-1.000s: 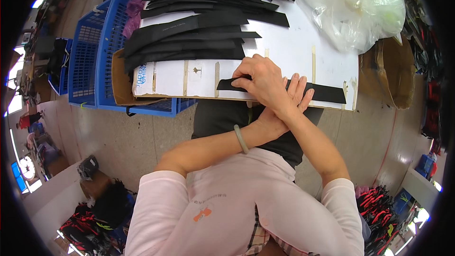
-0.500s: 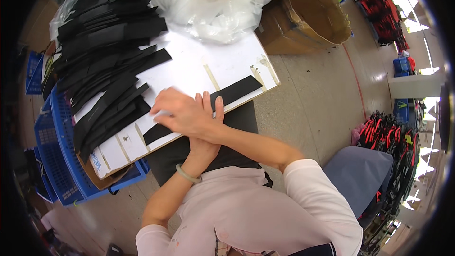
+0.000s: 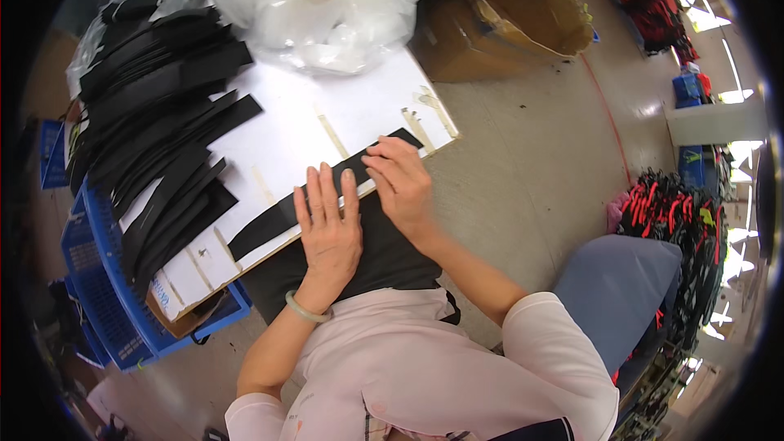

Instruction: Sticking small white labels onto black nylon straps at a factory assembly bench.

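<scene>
A long black strip [image 3: 265,229] of flat material lies slantwise along the near edge of the white board tabletop [image 3: 282,135]. Pressed flat on its middle is my left hand [image 3: 332,233], fingers stretched out and a pale bangle [image 3: 306,308] at the wrist. My right hand [image 3: 402,188] rests at the strip's right part, its fingers bent and drawn together. Whatever those fingertips may grip is too small or hidden to make out. Many similar black strips [image 3: 163,69] lie in overlapping rows at the left of the tabletop.
A clear plastic bag [image 3: 327,12] with white contents sits at the back of the tabletop. An open cardboard box [image 3: 498,28] stands beyond the right corner. Blue plastic crates [image 3: 114,278] are at the left. Black-and-red goods [image 3: 670,216] hang at the far right.
My right hand has uncrossed from over my left wrist and moved right along the strip. My left hand stays on the strip with its fingers flat. The whole view has shifted slightly.
</scene>
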